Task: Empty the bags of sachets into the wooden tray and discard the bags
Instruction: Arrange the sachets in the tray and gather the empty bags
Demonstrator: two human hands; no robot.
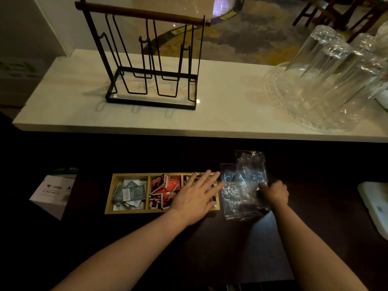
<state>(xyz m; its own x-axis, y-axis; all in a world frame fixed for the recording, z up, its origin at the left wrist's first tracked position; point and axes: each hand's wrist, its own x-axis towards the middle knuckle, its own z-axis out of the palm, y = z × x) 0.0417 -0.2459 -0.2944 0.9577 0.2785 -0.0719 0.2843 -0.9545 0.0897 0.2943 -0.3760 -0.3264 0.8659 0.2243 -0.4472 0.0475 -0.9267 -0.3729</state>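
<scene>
While its fingers lie straight and spread, the left hand [196, 193] rests flat over the right compartment of the wooden tray [109, 198], covering most of what lies in there; only slivers of sachets show at its edges, too little to tell their colour. Just beside it to the right, the right hand [274, 193] is curled in a fist-like grip on the clear plastic bags [241, 185], pinching them at their right edge. These bags look empty, crinkled and shiny, and they stand partly raised off the dark table [210, 248], the taller one behind and a shorter one in front, its left edge touching the tray's right end.

That tray sits near the back edge of the dark table, about midway along it, and has three compartments. Grey sachets [129, 193] with pale print fill the left one, and red sachets [165, 191] are piled loosely in the middle one.

Near the table's left edge lies a white leaflet [53, 193] with dark print. At the right edge is a pale rounded object [375, 208], cut off by the frame.

Behind the table runs a raised white stone counter [220, 114]. On it stands a black wire rack [151, 59] with a wooden top bar toward the left, and upturned drinking glasses [327, 66] on a clear glass tray [294, 106] at the right end.
</scene>
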